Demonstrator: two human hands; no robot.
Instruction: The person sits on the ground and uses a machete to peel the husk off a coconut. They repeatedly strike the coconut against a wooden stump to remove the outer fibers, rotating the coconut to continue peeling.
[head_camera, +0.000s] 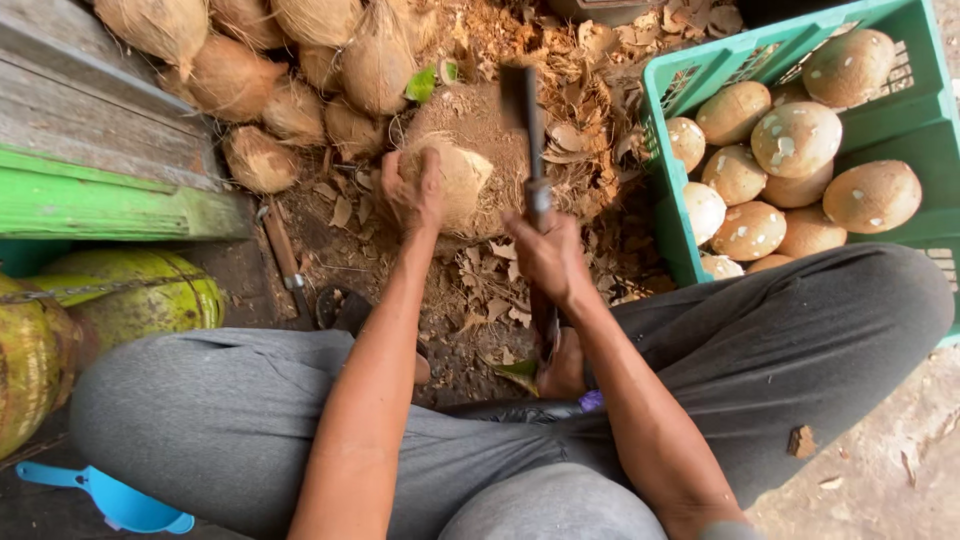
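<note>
— Hands first: what are they doing in the head view?

— Left hand (412, 190) is clamping its fingers over a husked coconut (455, 180), pressing it onto a round wooden block (480, 125). Right hand (545, 255) is wrapping tight around the handle of a cleaver (527, 120), whose dark blade is pointing away over the block, just beside the coconut.

— And around them?

— Fibrous brown coconuts (290, 60) are piling up beyond the block on the left. Peeled pale ones (795, 140) are sitting in a green crate (665, 90) on the right. Husk scraps (590, 120) are littering the ground. Grey-trousered knees are framing everything, and a blue scoop (120, 500) is lying near the left leg.
</note>
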